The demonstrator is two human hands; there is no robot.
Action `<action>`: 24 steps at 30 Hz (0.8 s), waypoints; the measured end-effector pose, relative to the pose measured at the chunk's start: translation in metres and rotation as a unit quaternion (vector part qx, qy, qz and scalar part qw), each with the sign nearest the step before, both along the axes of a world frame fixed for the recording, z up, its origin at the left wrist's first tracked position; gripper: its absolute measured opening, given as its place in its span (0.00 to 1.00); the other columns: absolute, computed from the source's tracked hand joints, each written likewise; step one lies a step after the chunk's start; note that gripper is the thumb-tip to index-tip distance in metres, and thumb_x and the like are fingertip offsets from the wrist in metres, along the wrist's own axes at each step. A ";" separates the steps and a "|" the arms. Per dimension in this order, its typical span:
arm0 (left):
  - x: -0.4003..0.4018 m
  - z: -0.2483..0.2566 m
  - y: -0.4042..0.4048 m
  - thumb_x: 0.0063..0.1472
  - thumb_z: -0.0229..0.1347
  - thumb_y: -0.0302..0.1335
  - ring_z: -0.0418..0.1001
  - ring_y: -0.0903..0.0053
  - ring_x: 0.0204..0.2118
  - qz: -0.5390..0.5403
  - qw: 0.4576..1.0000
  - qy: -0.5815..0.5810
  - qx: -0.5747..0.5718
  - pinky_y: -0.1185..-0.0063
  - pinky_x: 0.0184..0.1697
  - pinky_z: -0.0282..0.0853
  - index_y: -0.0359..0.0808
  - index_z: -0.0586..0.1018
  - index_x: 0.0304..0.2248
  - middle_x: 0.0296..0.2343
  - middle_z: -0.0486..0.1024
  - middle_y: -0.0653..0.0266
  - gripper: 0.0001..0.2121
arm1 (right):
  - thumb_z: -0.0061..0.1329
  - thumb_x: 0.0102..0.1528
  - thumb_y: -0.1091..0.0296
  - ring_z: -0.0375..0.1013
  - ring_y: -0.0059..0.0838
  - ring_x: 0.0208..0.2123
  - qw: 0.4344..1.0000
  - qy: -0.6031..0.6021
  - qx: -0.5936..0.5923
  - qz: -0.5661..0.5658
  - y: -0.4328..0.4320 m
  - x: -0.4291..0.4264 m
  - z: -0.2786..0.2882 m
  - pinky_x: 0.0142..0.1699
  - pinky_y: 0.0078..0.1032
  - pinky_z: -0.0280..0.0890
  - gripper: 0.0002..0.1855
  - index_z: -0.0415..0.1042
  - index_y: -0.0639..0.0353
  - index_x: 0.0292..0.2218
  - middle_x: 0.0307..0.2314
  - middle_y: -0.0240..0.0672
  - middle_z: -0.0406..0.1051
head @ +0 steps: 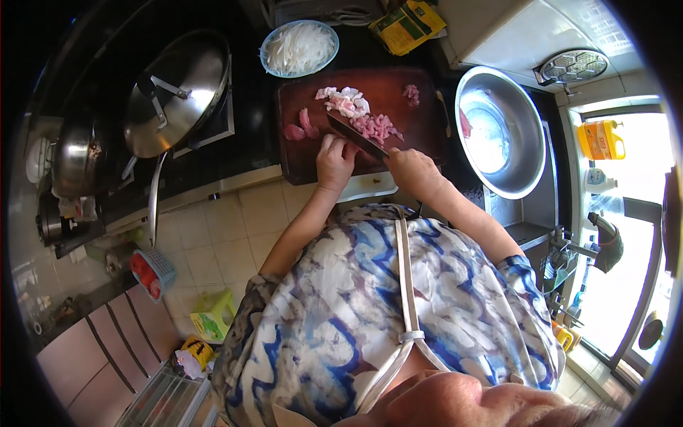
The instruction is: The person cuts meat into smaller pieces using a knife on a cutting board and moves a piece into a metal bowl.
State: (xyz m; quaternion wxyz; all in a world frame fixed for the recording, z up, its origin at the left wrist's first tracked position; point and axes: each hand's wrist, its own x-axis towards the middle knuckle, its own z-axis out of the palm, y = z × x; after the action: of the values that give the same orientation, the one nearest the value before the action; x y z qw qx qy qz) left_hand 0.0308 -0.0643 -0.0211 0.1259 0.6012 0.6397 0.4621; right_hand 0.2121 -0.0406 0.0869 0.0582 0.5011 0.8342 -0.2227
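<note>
My right hand (415, 169) grips the handle of a kitchen knife (356, 135), whose dark blade slants up and left over a reddish-brown cutting board (299, 96). Close to the blade's near side is my left hand (335, 161), its fingers curled down at the board. Whether they pinch anything is hidden. Small cut pieces of pink meat (378, 128) lie just beyond the blade. Pale, fatty pieces (349, 102) sit above them. Larger chunks of meat (301, 128) rest at the left, and a small heap of chopped meat (411, 95) is near the far right corner.
Behind the board stands a bowl (262, 56) of white shreds (300, 47), with a yellow packet (408, 25) to its right. A metal basin (525, 133) holding a reddish piece (466, 124) stands by the sink (504, 205). A lidded pan (176, 96) occupies the left.
</note>
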 end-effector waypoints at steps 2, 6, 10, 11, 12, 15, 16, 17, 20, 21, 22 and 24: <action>0.000 -0.003 0.001 0.54 0.56 0.24 0.73 0.58 0.31 -0.033 0.999 0.038 -0.018 0.68 0.33 0.70 0.35 0.76 0.27 0.29 0.72 0.55 0.03 | 0.43 0.58 0.66 0.77 0.47 0.30 1.000 0.023 -0.013 -0.015 0.005 -0.011 -0.009 0.36 0.40 0.72 0.10 0.73 0.62 0.31 0.25 0.48 0.75; -0.001 -0.002 0.004 0.52 0.59 0.22 0.73 0.63 0.26 -0.039 0.998 0.044 0.008 0.72 0.28 0.70 0.34 0.76 0.25 0.25 0.72 0.59 0.03 | 0.43 0.58 0.63 0.76 0.50 0.32 0.998 0.043 -0.029 -0.030 0.034 -0.026 -0.026 0.38 0.41 0.71 0.12 0.75 0.61 0.32 0.27 0.50 0.75; -0.002 0.009 0.000 0.54 0.59 0.26 0.73 0.56 0.32 -0.035 0.998 -0.015 -0.043 0.67 0.35 0.71 0.34 0.75 0.26 0.29 0.71 0.55 0.06 | 0.41 0.60 0.57 0.75 0.53 0.33 0.994 0.047 -0.040 -0.090 0.041 -0.007 -0.020 0.40 0.44 0.70 0.17 0.74 0.62 0.37 0.28 0.52 0.75; 0.000 0.013 0.000 0.53 0.60 0.28 0.73 0.55 0.32 0.013 0.998 0.024 -0.064 0.67 0.36 0.70 0.33 0.75 0.27 0.29 0.71 0.54 0.07 | 0.41 0.60 0.56 0.75 0.53 0.33 0.992 0.040 -0.037 -0.113 0.042 -0.002 -0.014 0.40 0.44 0.69 0.17 0.73 0.62 0.38 0.28 0.52 0.75; 0.001 0.022 0.001 0.52 0.61 0.29 0.73 0.55 0.33 0.061 0.993 0.064 -0.082 0.66 0.37 0.70 0.33 0.75 0.27 0.30 0.72 0.54 0.09 | 0.40 0.60 0.56 0.75 0.52 0.33 0.992 0.052 -0.046 -0.105 0.042 0.003 -0.008 0.39 0.45 0.69 0.17 0.72 0.61 0.39 0.28 0.51 0.75; -0.011 0.028 0.009 0.50 0.63 0.30 0.73 0.54 0.34 -0.001 0.962 0.095 -0.257 0.63 0.38 0.70 0.34 0.75 0.27 0.32 0.71 0.53 0.10 | 0.40 0.61 0.57 0.75 0.52 0.33 0.994 0.055 -0.039 -0.083 0.036 0.009 -0.013 0.39 0.44 0.69 0.16 0.72 0.60 0.38 0.27 0.51 0.75; -0.011 0.026 0.011 0.50 0.63 0.30 0.73 0.54 0.34 0.001 0.962 0.096 -0.256 0.63 0.38 0.70 0.34 0.75 0.27 0.32 0.71 0.53 0.10 | 0.40 0.61 0.57 0.75 0.52 0.33 0.994 0.056 -0.037 -0.082 0.033 0.008 -0.013 0.39 0.44 0.69 0.16 0.72 0.60 0.38 0.27 0.51 0.75; -0.010 0.023 0.012 0.50 0.63 0.30 0.73 0.54 0.33 -0.029 0.972 0.085 -0.217 0.64 0.36 0.70 0.34 0.75 0.27 0.30 0.73 0.53 0.10 | 0.40 0.60 0.57 0.75 0.51 0.33 0.998 0.036 -0.026 -0.043 0.029 0.008 -0.014 0.39 0.44 0.69 0.16 0.73 0.60 0.38 0.27 0.50 0.75; -0.009 0.021 0.017 0.52 0.62 0.31 0.75 0.56 0.30 -0.074 0.975 0.017 -0.210 0.67 0.33 0.72 0.34 0.76 0.27 0.26 0.76 0.55 0.10 | 0.41 0.61 0.59 0.74 0.52 0.31 0.998 0.043 0.002 -0.037 0.029 0.011 -0.013 0.37 0.43 0.69 0.14 0.72 0.61 0.35 0.25 0.50 0.74; -0.009 0.021 0.018 0.53 0.62 0.31 0.77 0.58 0.27 -0.085 0.967 -0.042 -0.238 0.70 0.30 0.72 0.34 0.76 0.27 0.24 0.77 0.56 0.10 | 0.42 0.61 0.61 0.74 0.52 0.29 0.995 0.069 0.021 -0.065 0.028 0.012 -0.012 0.36 0.43 0.68 0.14 0.72 0.62 0.32 0.22 0.50 0.73; -0.016 0.012 0.021 0.53 0.62 0.31 0.78 0.63 0.24 -0.098 0.957 -0.110 -0.251 0.74 0.27 0.71 0.34 0.77 0.28 0.19 0.78 0.56 0.10 | 0.42 0.61 0.61 0.74 0.52 0.29 0.995 0.070 0.020 -0.065 0.028 0.014 -0.010 0.36 0.43 0.68 0.14 0.72 0.62 0.32 0.22 0.50 0.73; -0.033 0.008 0.031 0.54 0.62 0.31 0.78 0.65 0.25 -0.134 0.944 -0.158 -0.258 0.75 0.29 0.71 0.32 0.78 0.29 0.20 0.78 0.55 0.10 | 0.42 0.60 0.61 0.73 0.53 0.28 0.993 0.084 0.021 -0.083 0.027 0.017 -0.008 0.35 0.43 0.68 0.13 0.71 0.62 0.32 0.22 0.51 0.73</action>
State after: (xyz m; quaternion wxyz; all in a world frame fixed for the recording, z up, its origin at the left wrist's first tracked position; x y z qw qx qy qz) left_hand -0.0018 -0.0331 -0.0126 0.4370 0.5473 0.6223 0.3497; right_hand 0.2292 -0.0131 0.0787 -0.0411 0.5497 0.7959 -0.2502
